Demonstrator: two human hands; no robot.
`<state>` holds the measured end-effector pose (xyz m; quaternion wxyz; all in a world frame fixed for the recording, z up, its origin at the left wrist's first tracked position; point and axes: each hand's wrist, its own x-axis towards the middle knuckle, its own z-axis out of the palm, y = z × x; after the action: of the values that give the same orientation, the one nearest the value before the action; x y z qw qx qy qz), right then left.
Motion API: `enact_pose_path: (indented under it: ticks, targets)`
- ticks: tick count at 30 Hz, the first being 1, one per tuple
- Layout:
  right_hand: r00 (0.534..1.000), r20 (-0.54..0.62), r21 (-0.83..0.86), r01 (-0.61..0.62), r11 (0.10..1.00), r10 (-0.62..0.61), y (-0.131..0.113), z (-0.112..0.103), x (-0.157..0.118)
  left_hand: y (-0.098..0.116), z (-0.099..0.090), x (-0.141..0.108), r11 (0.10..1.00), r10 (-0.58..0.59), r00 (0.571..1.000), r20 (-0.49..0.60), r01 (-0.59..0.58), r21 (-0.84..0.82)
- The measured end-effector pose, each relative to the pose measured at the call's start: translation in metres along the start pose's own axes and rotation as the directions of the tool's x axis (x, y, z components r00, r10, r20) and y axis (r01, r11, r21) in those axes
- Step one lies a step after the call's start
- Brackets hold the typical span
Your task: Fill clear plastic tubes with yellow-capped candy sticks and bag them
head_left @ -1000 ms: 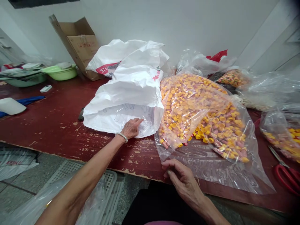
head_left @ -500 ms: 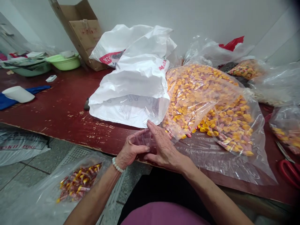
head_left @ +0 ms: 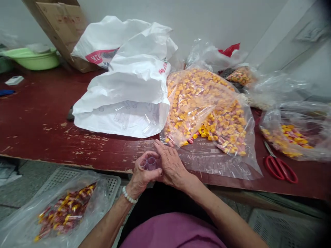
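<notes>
Clear plastic tubes (head_left: 151, 163) stand with their round open ends upward, held by my left hand (head_left: 141, 174), whose fingers and thumb curl round them. Against their right side lies my right hand (head_left: 172, 163), its fingers pressed together and its palm side hidden. Just beyond my hands, a white sack (head_left: 124, 86) lies open toward me with more clear tubes (head_left: 150, 120) inside. To its right, a large clear bag (head_left: 204, 106) is full of small pieces with yellow caps and red-printed wrapping.
Red scissors (head_left: 280, 168) lie at the right beside a smaller bag (head_left: 296, 137) of yellow-capped pieces. Below the table at the left, another such bag (head_left: 64, 213) rests on a grey crate (head_left: 112, 184). A green basin (head_left: 33, 58) and a cardboard box (head_left: 62, 27) stand at the back left.
The view has turned to the right. My right hand has closed in against the tubes, and their open ends now face upward between my hands.
</notes>
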<state>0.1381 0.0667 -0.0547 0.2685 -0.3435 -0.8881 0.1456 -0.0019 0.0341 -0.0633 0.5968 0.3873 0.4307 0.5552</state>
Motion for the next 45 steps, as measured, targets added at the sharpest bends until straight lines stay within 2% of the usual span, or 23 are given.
enact_pose_path:
  ticks: [3,5,7,8,9,10,12,15,18,20,22,24,26,28,30,31,33,36,39,41,43,45]
  targets:
    - [0.999,-0.014,0.086,-0.032,0.996,0.033,0.002,-0.025,-0.018,0.004,-0.001,-0.001,0.998,-0.049,0.999,0.014,0.050,-0.023]
    - [0.978,-0.142,0.127,-0.136,0.983,0.153,0.015,-0.045,-0.032,0.008,-0.002,-0.002,0.996,-0.068,0.998,0.003,0.068,-0.055]
    - [0.895,-0.317,0.116,-0.292,0.950,0.313,0.040,-0.059,-0.043,0.011,-0.001,-0.002,0.995,-0.066,0.998,-0.008,0.066,-0.070]
    - [0.850,-0.377,0.087,-0.363,0.928,0.367,0.055,-0.063,-0.045,0.012,0.001,-0.002,0.995,-0.069,0.998,-0.004,0.069,-0.073]
    - [0.829,-0.406,0.044,-0.403,0.914,0.385,0.069,-0.065,-0.044,0.012,0.004,-0.002,0.994,-0.079,0.997,0.006,0.080,-0.077]
    - [0.828,-0.405,-0.004,-0.427,0.904,0.388,0.082,-0.064,-0.042,0.011,0.007,-0.002,0.992,-0.091,0.996,0.021,0.093,-0.080]
    - [0.859,-0.343,-0.114,-0.441,0.890,0.381,0.101,-0.059,-0.030,0.007,0.013,-0.001,0.990,-0.116,0.992,0.056,0.120,-0.080]
    - [0.900,-0.163,-0.300,-0.435,0.849,0.404,0.111,-0.049,-0.008,0.002,0.020,0.000,0.986,-0.147,0.985,0.092,0.153,-0.063]
    - [0.880,-0.019,-0.394,-0.444,0.805,0.475,0.112,-0.045,0.006,0.003,0.024,-0.001,0.983,-0.178,0.980,0.091,0.180,-0.014]
    - [0.864,-0.005,-0.381,-0.467,0.798,0.504,0.115,-0.047,0.007,0.005,0.025,-0.001,0.985,-0.173,0.982,0.075,0.171,0.030]
    - [0.855,-0.044,-0.363,-0.495,0.790,0.516,0.114,-0.053,0.002,0.007,0.028,-0.001,0.988,-0.137,0.989,0.062,0.132,0.074]
    - [0.835,-0.127,-0.195,-0.550,0.812,0.535,0.104,-0.061,-0.008,0.006,0.031,-0.001,0.990,-0.085,0.995,0.060,0.078,0.122]
    - [0.798,-0.195,0.181,-0.542,0.821,0.570,0.083,-0.068,-0.020,0.004,0.035,0.000,0.982,-0.044,0.996,0.073,0.029,0.189]
    - [0.782,-0.182,0.557,-0.417,0.718,0.596,0.053,-0.070,-0.031,0.002,0.040,0.000,0.960,-0.022,0.996,0.091,-0.004,0.280]
    - [0.812,-0.131,0.703,-0.329,0.631,0.569,0.025,-0.067,-0.038,0.003,0.045,0.000,0.930,-0.017,0.994,0.109,-0.025,0.366]
    - [0.829,-0.118,0.716,-0.310,0.625,0.547,0.014,-0.064,-0.041,0.004,0.048,0.000,0.917,-0.016,0.993,0.118,-0.032,0.397]
    - [0.861,-0.110,0.667,-0.307,0.679,0.497,0.002,-0.060,-0.043,0.007,0.052,-0.001,0.902,-0.012,0.991,0.133,-0.046,0.429]
    - [0.927,-0.084,0.506,-0.278,0.817,0.367,0.003,-0.062,-0.046,0.009,0.053,-0.002,0.918,-0.016,0.988,0.156,-0.047,0.395]
    - [0.987,-0.078,0.303,-0.109,0.947,0.139,0.010,-0.067,-0.048,0.006,0.050,-0.005,0.970,-0.077,0.984,0.160,0.037,0.240]
    - [0.997,-0.071,0.182,-0.006,0.983,0.019,0.012,-0.065,-0.051,0.003,0.049,-0.007,0.984,-0.170,0.973,0.159,0.159,0.079]
    - [0.997,-0.070,0.119,0.035,0.992,-0.027,0.010,-0.057,-0.054,0.001,0.051,-0.008,0.963,-0.248,0.955,0.163,0.261,-0.068]
    - [0.993,-0.121,0.103,0.016,0.995,-0.004,0.006,-0.046,-0.056,0.000,0.053,-0.008,0.945,-0.269,0.950,0.160,0.293,-0.146]
